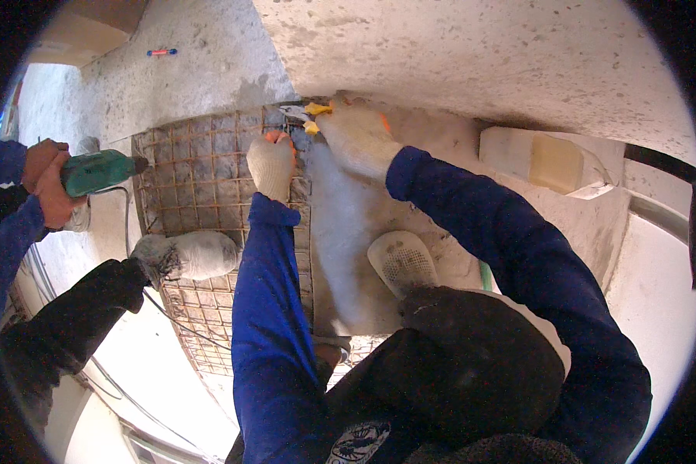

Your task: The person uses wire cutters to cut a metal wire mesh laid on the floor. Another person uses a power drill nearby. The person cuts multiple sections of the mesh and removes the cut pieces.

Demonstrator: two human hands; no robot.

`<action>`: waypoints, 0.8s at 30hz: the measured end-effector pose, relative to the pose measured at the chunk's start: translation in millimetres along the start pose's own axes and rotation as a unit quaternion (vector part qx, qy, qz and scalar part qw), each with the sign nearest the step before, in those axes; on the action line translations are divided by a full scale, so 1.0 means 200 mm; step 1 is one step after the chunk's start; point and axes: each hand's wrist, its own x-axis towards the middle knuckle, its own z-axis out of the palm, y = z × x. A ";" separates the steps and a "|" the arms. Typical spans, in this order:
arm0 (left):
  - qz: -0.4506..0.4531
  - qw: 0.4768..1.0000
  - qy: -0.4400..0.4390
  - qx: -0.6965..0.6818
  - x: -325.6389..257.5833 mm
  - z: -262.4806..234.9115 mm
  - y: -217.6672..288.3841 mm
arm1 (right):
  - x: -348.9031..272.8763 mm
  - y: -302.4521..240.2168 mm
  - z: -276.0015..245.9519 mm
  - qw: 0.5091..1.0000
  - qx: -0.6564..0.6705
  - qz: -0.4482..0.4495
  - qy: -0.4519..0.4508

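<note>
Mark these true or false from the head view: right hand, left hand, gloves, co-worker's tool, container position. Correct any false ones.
1. The person's right hand holds a yellow-handled hand tool. True.
2. The person's left hand is over at the far right of the picture, on the container. False: it is at the wire mesh, left of the right hand.
3. Both of the person's hands are bare. False: both wear pale gloves.
4. The co-worker's hands hold a green power tool. True.
5. The translucent container is left of the wire mesh. False: it is to the right of it.
</note>
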 end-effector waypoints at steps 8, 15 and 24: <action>0.031 0.990 0.004 0.134 -0.04 -0.03 0.07 | -0.09 -0.06 -0.08 0.993 0.008 0.046 -0.104; 0.123 0.976 -0.031 0.178 0.09 -0.02 -0.21 | -0.18 0.06 0.03 0.988 -0.094 0.021 -0.119; 0.168 0.868 -0.016 0.467 -0.04 0.03 0.02 | -0.24 0.09 0.16 0.989 -0.085 -0.034 -0.118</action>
